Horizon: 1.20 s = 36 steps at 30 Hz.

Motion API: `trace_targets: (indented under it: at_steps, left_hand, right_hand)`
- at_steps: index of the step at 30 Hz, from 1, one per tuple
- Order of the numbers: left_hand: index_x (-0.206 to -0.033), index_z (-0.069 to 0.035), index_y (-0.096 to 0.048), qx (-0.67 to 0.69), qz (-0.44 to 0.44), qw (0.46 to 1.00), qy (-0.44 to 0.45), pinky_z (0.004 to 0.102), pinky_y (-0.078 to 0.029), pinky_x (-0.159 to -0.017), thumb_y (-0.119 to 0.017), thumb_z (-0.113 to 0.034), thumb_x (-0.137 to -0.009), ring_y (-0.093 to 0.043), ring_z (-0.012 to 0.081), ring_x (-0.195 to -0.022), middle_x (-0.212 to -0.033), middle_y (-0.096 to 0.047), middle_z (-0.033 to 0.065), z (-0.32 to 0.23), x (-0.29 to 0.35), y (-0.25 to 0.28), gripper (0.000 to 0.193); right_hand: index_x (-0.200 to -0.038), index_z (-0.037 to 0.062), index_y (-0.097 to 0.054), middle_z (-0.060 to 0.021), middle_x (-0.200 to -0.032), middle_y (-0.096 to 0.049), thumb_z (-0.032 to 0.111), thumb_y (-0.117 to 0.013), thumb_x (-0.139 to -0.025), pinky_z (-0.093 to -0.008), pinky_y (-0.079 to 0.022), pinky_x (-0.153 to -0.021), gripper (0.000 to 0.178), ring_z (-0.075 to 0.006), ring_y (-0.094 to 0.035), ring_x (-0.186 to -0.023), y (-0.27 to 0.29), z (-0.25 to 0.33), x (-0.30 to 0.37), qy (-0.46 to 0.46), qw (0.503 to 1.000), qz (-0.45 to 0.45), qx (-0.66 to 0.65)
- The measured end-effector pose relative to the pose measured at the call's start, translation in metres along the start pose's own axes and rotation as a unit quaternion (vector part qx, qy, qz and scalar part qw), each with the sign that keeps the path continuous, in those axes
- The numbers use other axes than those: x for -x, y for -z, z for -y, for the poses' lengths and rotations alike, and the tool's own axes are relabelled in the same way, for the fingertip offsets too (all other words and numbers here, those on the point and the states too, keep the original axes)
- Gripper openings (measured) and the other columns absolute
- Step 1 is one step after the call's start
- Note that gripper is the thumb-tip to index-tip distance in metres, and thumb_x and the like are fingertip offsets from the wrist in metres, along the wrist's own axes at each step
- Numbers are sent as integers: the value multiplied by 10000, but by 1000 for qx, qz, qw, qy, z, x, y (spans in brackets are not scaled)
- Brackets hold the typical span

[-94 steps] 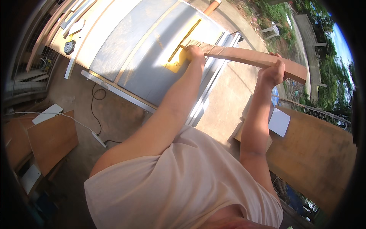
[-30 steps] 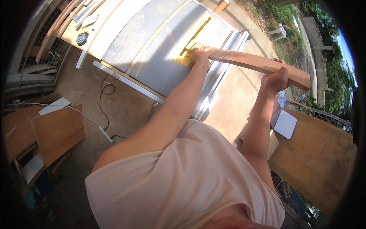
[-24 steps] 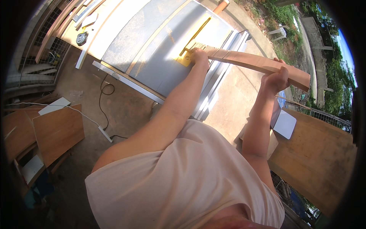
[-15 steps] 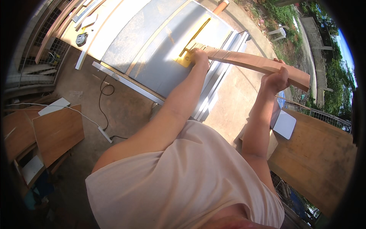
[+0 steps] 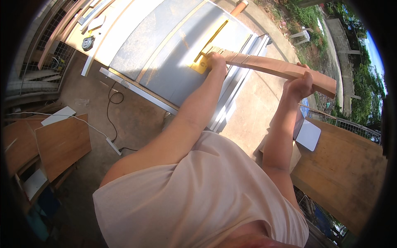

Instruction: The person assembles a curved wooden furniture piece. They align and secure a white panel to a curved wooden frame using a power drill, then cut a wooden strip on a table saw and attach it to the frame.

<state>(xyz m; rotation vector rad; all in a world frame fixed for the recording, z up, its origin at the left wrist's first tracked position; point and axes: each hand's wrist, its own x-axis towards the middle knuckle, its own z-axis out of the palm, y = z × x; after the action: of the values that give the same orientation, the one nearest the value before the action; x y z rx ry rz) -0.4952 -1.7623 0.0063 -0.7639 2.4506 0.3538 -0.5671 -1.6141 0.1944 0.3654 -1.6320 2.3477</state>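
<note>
A long wooden board (image 5: 271, 68) lies across the right side of a table saw (image 5: 161, 62) and sticks out past its edge. Close-set cuts run across the board's left part. My left hand (image 5: 216, 61) is closed on the board's left end, beside the yellow insert plate (image 5: 199, 65) in the saw top. Whether the blade shows above the plate I cannot tell. Farther right, my right hand (image 5: 301, 86) grips the board near its free end, fingers wrapped round it from below.
Wood strips and a tape measure (image 5: 88, 43) lie at the far left. A power strip (image 5: 113, 146) with cords rests on the floor, near leaning plywood pieces (image 5: 62, 144). A large wooden panel (image 5: 343, 165) stands at the right. Metal rails (image 5: 240, 78) edge the saw.
</note>
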Motion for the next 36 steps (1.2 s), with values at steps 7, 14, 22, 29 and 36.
trace_targets:
  at_steps: [7, 14, 22, 29, 36]
  left_hand:
    - [-1345, -93, -565, 36, -7, 999, 16, 250, -452, -1001, -559, -256, -958, -476, 203, -1315, -1382, -537, 82, 1, -10, -6, 421]
    - [-1357, -88, -556, 14, -17, 1000, 14, 263, -463, -995, -583, -302, -936, -468, 234, -1323, -1405, -519, 103, 1, -10, 0, 473]
    - [-1260, -88, -637, -28, -94, 994, 48, 287, -485, -928, -554, -632, -875, -575, 209, -1193, -1248, -631, 77, -7, -52, -33, 672]
    - [-1248, -82, -632, 29, -95, 994, 46, 266, -468, -960, -615, -604, -854, -560, 193, -1209, -1256, -613, 81, -12, -58, -28, 654]
    - [-1253, -61, -592, 25, -135, 989, 57, 307, -493, -901, -571, -561, -900, -565, 202, -1158, -1210, -620, 108, -15, -96, -25, 613]
  right_hand:
    - [-1192, -79, -342, -203, -1009, -575, 43, -522, -762, -449, -541, -795, 482, -315, -632, -872, -3, -3, -4, -2, 1000, 2, -2]
    - [-1195, -77, -345, -201, -1012, -575, 44, -523, -761, -460, -536, -810, 484, -315, -630, -879, -11, -3, -3, 0, 1000, -2, -2]
    - [-1205, -61, -350, -188, -1002, -577, 49, -521, -755, -458, -533, -804, 494, -308, -626, -879, -17, -2, -3, -4, 1000, -1, 8]
    - [-1213, -43, -353, -182, -986, -587, 43, -516, -741, -461, -524, -821, 507, -297, -624, -871, -14, -8, -10, 0, 1000, 16, 4]
    - [-1280, -6, -301, -201, -1024, -583, 33, -504, -749, -474, -510, -878, 569, -316, -619, -936, -16, -2, -6, 12, 1000, 12, -14]
